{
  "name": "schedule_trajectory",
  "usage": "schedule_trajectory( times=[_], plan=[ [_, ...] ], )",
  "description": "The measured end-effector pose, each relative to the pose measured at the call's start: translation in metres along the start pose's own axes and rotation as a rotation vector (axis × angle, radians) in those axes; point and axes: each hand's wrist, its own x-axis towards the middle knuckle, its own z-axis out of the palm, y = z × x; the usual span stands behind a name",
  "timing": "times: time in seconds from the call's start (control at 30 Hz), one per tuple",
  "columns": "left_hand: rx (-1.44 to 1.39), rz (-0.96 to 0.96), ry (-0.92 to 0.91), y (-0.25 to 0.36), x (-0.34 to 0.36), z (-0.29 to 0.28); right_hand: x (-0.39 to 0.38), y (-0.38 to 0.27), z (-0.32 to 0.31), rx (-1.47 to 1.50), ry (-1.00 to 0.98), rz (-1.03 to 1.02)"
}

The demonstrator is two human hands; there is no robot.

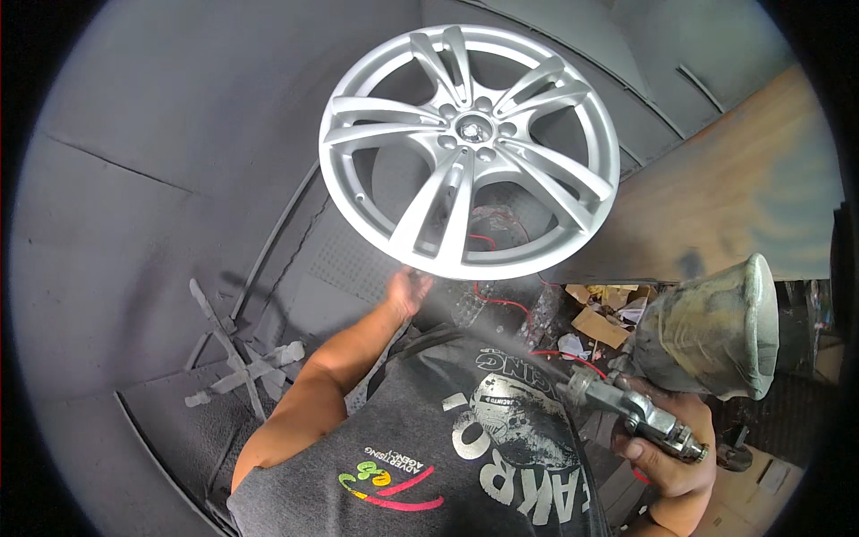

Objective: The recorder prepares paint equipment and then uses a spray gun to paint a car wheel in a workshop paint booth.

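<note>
A silver alloy wheel with paired spokes and a round centre cap fills the upper middle, its face toward me. Just below its lower edge is my left hand; its fingertips pass behind the rim, so their grip is hidden. On the right, my right hand is closed around a metal spray gun. The gun carries a large, paint-stained cup, tilted with its wide end to the right. From the nozzle, a faint pale mist trails up and left toward the wheel's lower edge.
Grey, paint-dusted sheeting covers the left and back. A grey cross-shaped stand stands at the left. Behind the wheel leans a brown board. A red hose crosses the floor near torn cardboard and scraps.
</note>
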Motion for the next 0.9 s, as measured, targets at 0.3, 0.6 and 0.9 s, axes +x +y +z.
schedule_trajectory(
  times=[0.3, 0.6, 0.9],
  plan=[
    [-0.007, 0.041, 0.018, -0.002, 0.000, -0.003, 0.003, 0.026, -0.001, -0.037, 0.389, -0.168],
    [0.049, -0.041, 0.088, -0.013, -0.021, 0.039, 0.007, 0.014, 0.013, 0.253, -0.047, -0.016],
    [0.490, -0.186, -0.127, 0.044, -0.049, 0.020, 0.016, 0.013, 0.106, 0.136, 0.537, -0.401]
  ],
)
